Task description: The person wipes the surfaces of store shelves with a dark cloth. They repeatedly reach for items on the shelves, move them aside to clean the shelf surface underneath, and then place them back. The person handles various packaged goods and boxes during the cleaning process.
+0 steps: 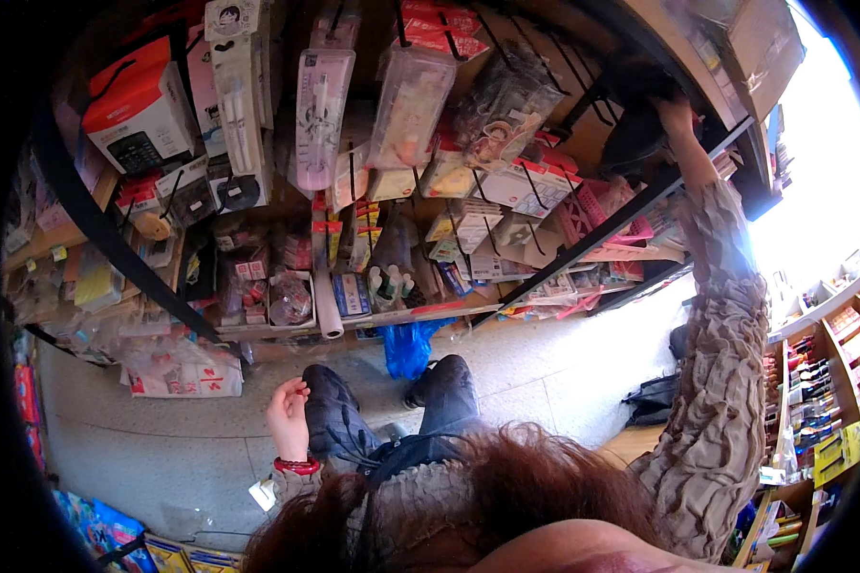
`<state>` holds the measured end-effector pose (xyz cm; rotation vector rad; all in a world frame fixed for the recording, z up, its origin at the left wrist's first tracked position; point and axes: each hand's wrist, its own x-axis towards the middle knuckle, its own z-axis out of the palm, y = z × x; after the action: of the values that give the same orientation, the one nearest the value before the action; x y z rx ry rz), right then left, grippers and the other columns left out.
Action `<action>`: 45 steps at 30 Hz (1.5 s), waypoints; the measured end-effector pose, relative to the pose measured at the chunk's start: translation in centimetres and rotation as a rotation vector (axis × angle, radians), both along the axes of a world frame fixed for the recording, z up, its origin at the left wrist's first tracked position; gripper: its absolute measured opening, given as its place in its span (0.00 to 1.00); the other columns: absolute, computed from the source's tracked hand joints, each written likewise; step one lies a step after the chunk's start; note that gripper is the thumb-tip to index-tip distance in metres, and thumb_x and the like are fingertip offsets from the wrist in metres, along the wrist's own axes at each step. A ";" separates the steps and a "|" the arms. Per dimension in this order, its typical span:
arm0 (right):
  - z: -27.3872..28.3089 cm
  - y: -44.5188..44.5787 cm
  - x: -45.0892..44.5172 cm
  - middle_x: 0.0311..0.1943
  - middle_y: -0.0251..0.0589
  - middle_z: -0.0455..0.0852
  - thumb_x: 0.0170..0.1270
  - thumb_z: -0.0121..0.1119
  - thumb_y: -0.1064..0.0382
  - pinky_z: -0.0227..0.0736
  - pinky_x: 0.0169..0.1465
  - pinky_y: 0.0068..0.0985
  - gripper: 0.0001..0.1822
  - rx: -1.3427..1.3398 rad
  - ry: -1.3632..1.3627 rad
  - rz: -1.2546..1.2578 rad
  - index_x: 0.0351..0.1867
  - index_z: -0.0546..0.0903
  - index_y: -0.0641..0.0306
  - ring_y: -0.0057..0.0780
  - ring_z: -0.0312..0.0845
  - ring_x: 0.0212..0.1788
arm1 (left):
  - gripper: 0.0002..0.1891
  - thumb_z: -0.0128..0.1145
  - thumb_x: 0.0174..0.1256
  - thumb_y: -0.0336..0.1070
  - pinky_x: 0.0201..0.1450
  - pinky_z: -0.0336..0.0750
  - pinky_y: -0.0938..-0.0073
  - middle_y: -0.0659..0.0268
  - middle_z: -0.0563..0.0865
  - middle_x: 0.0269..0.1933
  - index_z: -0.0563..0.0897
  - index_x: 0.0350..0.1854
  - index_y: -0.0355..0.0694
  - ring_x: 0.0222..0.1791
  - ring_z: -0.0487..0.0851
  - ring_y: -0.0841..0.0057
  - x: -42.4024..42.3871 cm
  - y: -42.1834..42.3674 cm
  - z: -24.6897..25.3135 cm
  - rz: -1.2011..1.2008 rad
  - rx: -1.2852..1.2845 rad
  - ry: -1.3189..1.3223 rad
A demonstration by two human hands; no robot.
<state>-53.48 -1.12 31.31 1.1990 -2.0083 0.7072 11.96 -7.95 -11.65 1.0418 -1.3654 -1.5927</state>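
Note:
My right hand (pixel 672 114) reaches up to the rack's upper right, against a dark black item (pixel 632 132); its fingertips are lost in shadow, so its grip is unclear. Beside my left thigh, my left hand (pixel 289 408) is raised with fingers curled inward, and something small and red shows at a fingertip; I cannot tell what it is. A red bracelet (pixel 297 467) circles that wrist. In front hang clear-packed stationery sets (pixel 322 118), a plastic pouch with a cartoon figure (pixel 505 140) and black metal display hooks (pixel 455 43). A pink plastic basket (pixel 598 215) sits below my right hand.
A boxed calculator (pixel 140 107) is at the upper left. Small packs and a white paper roll (pixel 327 294) occupy the lower shelf (pixel 416 312). A blue plastic bag (pixel 408 347) hangs near my knees. A black bag (pixel 652 401) lies on the floor at right, near shelves of small goods (pixel 817 387).

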 end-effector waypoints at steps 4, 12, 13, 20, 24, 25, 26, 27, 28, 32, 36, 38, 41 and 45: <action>1.0 -3.7 -5.5 0.60 0.57 0.67 0.55 0.59 0.49 0.53 0.67 0.38 0.34 0.150 0.458 -0.293 0.61 0.67 0.63 0.49 0.59 0.64 | 0.11 0.46 0.63 0.21 0.47 0.74 0.79 0.62 0.82 0.42 0.76 0.46 0.32 0.40 0.81 0.78 -0.9 -0.3 -0.3 0.016 0.024 -0.024; 2.2 -4.9 -9.0 0.59 0.54 0.68 0.54 0.61 0.46 0.53 0.66 0.38 0.37 0.420 0.369 0.032 0.62 0.65 0.63 0.47 0.60 0.63 | 0.11 0.45 0.64 0.21 0.47 0.74 0.79 0.63 0.81 0.41 0.75 0.47 0.33 0.41 0.81 0.77 -1.8 -0.9 -2.5 -0.031 0.056 -0.078; 3.3 -2.1 -12.0 0.55 0.52 0.72 0.53 0.63 0.47 0.56 0.64 0.36 0.36 0.461 0.487 -0.136 0.60 0.67 0.63 0.46 0.64 0.60 | 0.11 0.45 0.64 0.21 0.47 0.74 0.78 0.63 0.81 0.42 0.75 0.47 0.33 0.41 0.81 0.77 -4.3 -0.5 -3.2 -0.122 0.070 -0.024; 1.6 -4.6 -8.5 0.54 0.52 0.73 0.45 0.67 0.52 0.60 0.62 0.33 0.36 0.664 0.409 -0.212 0.57 0.71 0.66 0.47 0.68 0.56 | 0.11 0.47 0.64 0.21 0.48 0.73 0.79 0.62 0.81 0.43 0.75 0.47 0.32 0.41 0.80 0.77 -5.3 -0.6 -0.3 -0.106 -0.059 -0.009; 0.4 -4.4 2.3 0.53 0.54 0.74 0.40 0.67 0.55 0.63 0.60 0.32 0.36 0.626 0.415 -0.067 0.55 0.73 0.66 0.45 0.71 0.54 | 0.11 0.46 0.64 0.21 0.48 0.73 0.79 0.63 0.81 0.43 0.76 0.46 0.32 0.41 0.80 0.78 -1.9 -0.7 1.3 0.014 -0.076 -0.069; 0.4 -2.7 2.4 0.52 0.54 0.75 0.39 0.67 0.56 0.64 0.59 0.32 0.36 0.629 0.417 -0.065 0.55 0.74 0.66 0.45 0.72 0.53 | 0.11 0.46 0.64 0.21 0.48 0.73 0.79 0.63 0.81 0.43 0.76 0.46 0.33 0.41 0.80 0.78 -2.0 -0.6 1.2 -0.004 -0.076 -0.074; 0.5 -1.1 2.6 0.51 0.54 0.76 0.38 0.66 0.56 0.64 0.59 0.31 0.35 0.630 0.417 -0.061 0.54 0.74 0.67 0.45 0.73 0.52 | 0.11 0.46 0.64 0.21 0.48 0.73 0.79 0.63 0.81 0.43 0.76 0.47 0.33 0.41 0.80 0.78 -2.1 -0.6 1.3 -0.020 -0.077 -0.080; 0.6 -0.2 3.5 0.50 0.54 0.77 0.39 0.66 0.57 0.66 0.58 0.31 0.35 0.675 0.305 -0.076 0.54 0.74 0.67 0.44 0.74 0.51 | 0.11 0.46 0.64 0.21 0.49 0.73 0.79 0.63 0.81 0.43 0.76 0.47 0.33 0.41 0.80 0.78 -2.0 -0.6 1.5 -0.029 -0.079 -0.091; 0.6 0.7 4.3 0.48 0.54 0.78 0.39 0.66 0.57 0.67 0.56 0.31 0.35 0.718 0.191 -0.090 0.55 0.74 0.67 0.44 0.75 0.50 | 0.11 0.46 0.64 0.21 0.49 0.73 0.79 0.63 0.81 0.43 0.76 0.47 0.33 0.42 0.80 0.78 -2.1 -0.5 2.0 -0.034 -0.066 -0.074; 2.8 5.1 9.0 0.40 0.49 0.83 0.41 0.63 0.63 0.72 0.49 0.29 0.32 0.849 -0.098 -0.086 0.55 0.73 0.68 0.40 0.78 0.43 | 0.11 0.46 0.63 0.20 0.49 0.73 0.79 0.63 0.81 0.43 0.76 0.47 0.32 0.41 0.80 0.78 -2.4 0.1 2.4 -0.060 -0.091 -0.041; 2.5 9.5 10.4 0.38 0.43 0.83 0.45 0.59 0.68 0.73 0.44 0.24 0.26 0.373 -0.502 0.068 0.51 0.75 0.70 0.33 0.80 0.39 | 0.11 0.47 0.63 0.20 0.49 0.73 0.79 0.63 0.82 0.42 0.76 0.46 0.32 0.40 0.80 0.78 -1.5 0.6 1.8 -0.053 -0.078 -0.086; 2.3 10.7 9.3 0.36 0.41 0.83 0.45 0.59 0.70 0.74 0.41 0.23 0.24 0.139 -0.636 0.127 0.50 0.76 0.69 0.29 0.80 0.37 | 0.11 0.47 0.62 0.20 0.48 0.73 0.80 0.63 0.82 0.41 0.76 0.46 0.32 0.40 0.80 0.79 -1.2 0.5 1.4 -0.053 -0.072 -0.096; 3.1 11.3 9.4 0.34 0.40 0.83 0.46 0.58 0.70 0.75 0.38 0.22 0.21 -0.058 -0.888 0.098 0.47 0.76 0.69 0.30 0.80 0.33 | 0.11 0.47 0.62 0.20 0.48 0.73 0.80 0.63 0.82 0.41 0.77 0.45 0.32 0.40 0.81 0.79 -1.4 0.4 1.3 -0.065 -0.071 -0.091; 1.5 8.9 7.3 0.34 0.40 0.83 0.50 0.60 0.66 0.77 0.37 0.23 0.12 -0.413 -1.338 0.259 0.39 0.79 0.64 0.27 0.80 0.30 | 0.12 0.47 0.62 0.20 0.47 0.74 0.80 0.63 0.82 0.42 0.76 0.46 0.32 0.40 0.81 0.78 -2.7 0.1 1.8 -0.080 -0.089 -0.083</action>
<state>-46.19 7.77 32.77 0.7332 -2.4145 2.3715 9.22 -7.89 -9.84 1.0207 -1.5370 -1.5467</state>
